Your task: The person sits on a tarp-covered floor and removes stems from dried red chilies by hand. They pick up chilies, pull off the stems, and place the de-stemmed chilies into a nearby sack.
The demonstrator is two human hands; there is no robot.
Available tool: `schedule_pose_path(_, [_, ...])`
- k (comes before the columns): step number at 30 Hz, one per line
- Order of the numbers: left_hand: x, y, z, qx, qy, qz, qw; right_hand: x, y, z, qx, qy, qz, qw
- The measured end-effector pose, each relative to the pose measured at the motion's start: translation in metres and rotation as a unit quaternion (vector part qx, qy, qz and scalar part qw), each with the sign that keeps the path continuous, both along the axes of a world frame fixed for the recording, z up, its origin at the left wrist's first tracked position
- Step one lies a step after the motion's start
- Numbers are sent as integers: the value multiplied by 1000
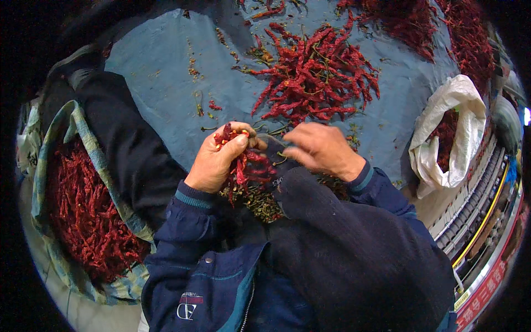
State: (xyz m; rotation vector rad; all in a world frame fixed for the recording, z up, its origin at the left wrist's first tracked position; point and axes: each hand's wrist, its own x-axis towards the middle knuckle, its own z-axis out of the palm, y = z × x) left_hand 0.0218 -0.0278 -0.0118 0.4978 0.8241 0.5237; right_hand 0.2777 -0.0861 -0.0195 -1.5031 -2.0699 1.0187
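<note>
L hand (213, 161) has its fingers curled tight round a bunch of dried red chillies (251, 170), just abv a heap of stems (263, 206), w/ R hand (325, 148) nearby, fingers bent but blurred, can't tell if gripping, & chilli pile (318, 74) beyond on blue sheet (155, 55).

blue ground sheet (160, 61), white woven sack (471, 130) at right, yellow strip (481, 228) beyond, red lettered band (487, 294)

- Peppers (257, 169): deep red, with yellowish seeds (245, 131);
- ground sheet (149, 61): dull blue;
- cloth (91, 145): green, blue and yellowish checks;
- sack (473, 113): white;
- jacket (207, 282): navy, teal-trimmed
</note>
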Motion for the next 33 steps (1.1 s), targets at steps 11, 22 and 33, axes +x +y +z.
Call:
schedule_pose_path(11, [17, 4, 9, 33, 121, -49, 991, 35, 46, -38, 69, -109, -160, 979])
schedule_pose_path(22, [52, 27, 35, 600, 347, -155, 704, 6, 33, 17, 78, -9, -43, 996])
schedule_pose_path(33, [35, 27, 26, 488, 219, -200, 821, 9, 41, 34, -18, 80, 88, 993])
